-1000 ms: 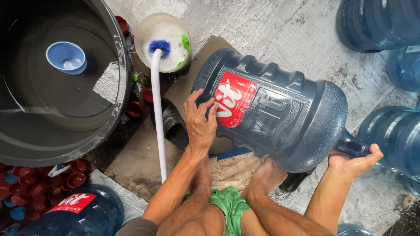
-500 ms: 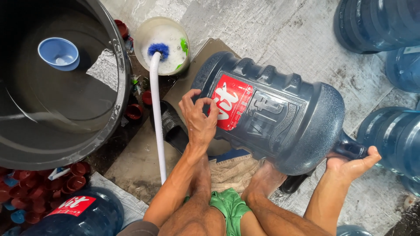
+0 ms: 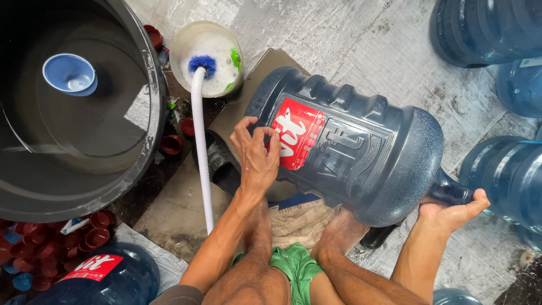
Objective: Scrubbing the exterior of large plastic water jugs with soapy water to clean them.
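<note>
A large dark blue water jug [image 3: 361, 152] with a red label lies on its side over my bare feet and a piece of cardboard [image 3: 186, 203]. My left hand [image 3: 257, 155] presses on the label side of the jug near its base. My right hand [image 3: 454, 212] cups the jug's neck from below at the right. A long white-handled brush [image 3: 200, 141] with a blue head stands in a small bucket [image 3: 206, 56] of soapy water just left of the jug.
A big dark tub [image 3: 79, 113] of water with a blue cup [image 3: 70, 73] floating in it fills the upper left. Red caps [image 3: 34, 254] lie below it, beside another labelled jug [image 3: 96, 274]. Several more blue jugs [image 3: 502, 34] stand along the right edge.
The jug has rolled slightly under my hands, with my left fingers shifting along the label. The blue cup has drifted a little in the tub.
</note>
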